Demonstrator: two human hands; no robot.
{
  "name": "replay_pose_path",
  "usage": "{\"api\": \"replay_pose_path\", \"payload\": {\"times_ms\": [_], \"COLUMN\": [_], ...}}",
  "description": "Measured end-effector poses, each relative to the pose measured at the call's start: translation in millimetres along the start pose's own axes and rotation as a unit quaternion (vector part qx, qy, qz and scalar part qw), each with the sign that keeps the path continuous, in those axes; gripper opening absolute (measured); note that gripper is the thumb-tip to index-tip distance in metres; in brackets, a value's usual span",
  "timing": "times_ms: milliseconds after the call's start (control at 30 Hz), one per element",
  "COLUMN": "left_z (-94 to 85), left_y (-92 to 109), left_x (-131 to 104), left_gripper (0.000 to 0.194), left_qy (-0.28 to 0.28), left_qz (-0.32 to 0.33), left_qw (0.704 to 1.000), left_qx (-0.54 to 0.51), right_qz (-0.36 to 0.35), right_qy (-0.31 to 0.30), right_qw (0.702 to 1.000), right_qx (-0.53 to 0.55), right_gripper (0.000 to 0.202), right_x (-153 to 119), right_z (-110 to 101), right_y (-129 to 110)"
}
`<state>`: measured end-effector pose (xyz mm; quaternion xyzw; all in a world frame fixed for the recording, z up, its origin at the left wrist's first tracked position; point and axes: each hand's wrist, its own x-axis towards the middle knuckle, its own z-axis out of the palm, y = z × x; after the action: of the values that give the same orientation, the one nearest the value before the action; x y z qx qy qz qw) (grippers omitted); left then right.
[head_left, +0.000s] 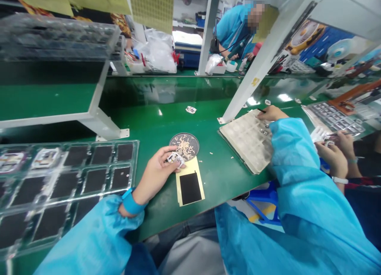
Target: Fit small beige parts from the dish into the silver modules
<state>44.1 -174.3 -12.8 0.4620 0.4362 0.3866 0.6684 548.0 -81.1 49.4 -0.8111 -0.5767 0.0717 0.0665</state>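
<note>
1. In the head view, our left hand [160,166] pinches a small white part [175,160] between thumb and fingers, at the near-left edge of the round dish [195,143].
2. Our right hand [272,114], well apart from the left, lies right of the dish, over the far edge of a compartment tray [241,136]; its fingers appear closed on a dark slender tool [261,110], though its tip is too small to read.
3. Tiny pale pieces [184,146] lie loose in the dish, and a few specks [211,152] lie to its right on the green worktop [220,175]. We judge that a knuckle or sleeve brushing the rim could scatter more.
4. On the dish's near side lies a yellow sheet [203,189] with a black rectangle [190,189]; we could drag it askew with the left wrist.
5. Left of the dish, a clear tray [136,156] sits close to our left cuff, which could snag its edge.
6. Held only by fingertips, the white part could slip if our grip loosens while we look toward the right hand.
</note>
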Motion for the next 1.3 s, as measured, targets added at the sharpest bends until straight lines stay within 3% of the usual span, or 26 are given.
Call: {"api": "replay_pose_path", "payload": {"times_ms": [167, 333, 433, 567, 667, 733, 833, 933, 1033, 1300], "left_z": [0.4, 2.5, 2.7, 2.3, 2.6, 2.4, 0.7, -1.5, -3.1, -4.1], "left_y": [2, 1, 0, 4, 8, 9, 8, 6, 5, 1], "left_x": [-2, -3, -3, -4, -5, -4, -1, 2, 2, 0], "left_gripper": [0.049, 0.046, 0.041, 0.034, 0.032, 0.030, 0.026, 0.028, 0.031, 0.029], "left_qy": [0.009, -0.004, -0.013, 0.007, 0.025, 0.042, 0.066, 0.083, 0.080, 0.058], "left_qz": [-0.015, -0.027, -0.021, -0.018, -0.010, 0.001, 0.028, 0.057, 0.073, 0.127], "left_qw": [0.999, 0.999, 0.999, 1.000, 1.000, 0.999, 0.997, 0.995, 0.994, 0.990], "left_qx": [0.041, 0.019, 0.024, 0.023, 0.000, -0.012, -0.015, -0.002, 0.004, 0.023], "right_qz": [-0.115, -0.050, -0.123, -0.294, -0.358, -0.373, -0.356, -0.326, -0.285, -0.216], "right_qy": [0.075, 0.186, 0.152, -0.041, -0.136, -0.147, -0.145, -0.193, -0.220, -0.212], "right_qw": [0.986, 0.944, 0.909, 0.829, 0.784, 0.768, 0.766, 0.771, 0.784, 0.806], "right_qx": [0.095, 0.266, 0.368, 0.475, 0.488, 0.499, 0.515, 0.511, 0.506, 0.509], "right_gripper": [0.038, 0.021, 0.022, 0.024, 0.025, 0.023, 0.025, 0.030, 0.031, 0.040], "right_x": [-10, -63, -116, -174, -185, -181, -170, -165, -167, -178], "right_z": [-4, 1, 8, 18, 35, 53, 81, 97, 99, 106], "right_y": [-2, -17, -63, -161, -221, -242, -247, -240, -238, -249]}}
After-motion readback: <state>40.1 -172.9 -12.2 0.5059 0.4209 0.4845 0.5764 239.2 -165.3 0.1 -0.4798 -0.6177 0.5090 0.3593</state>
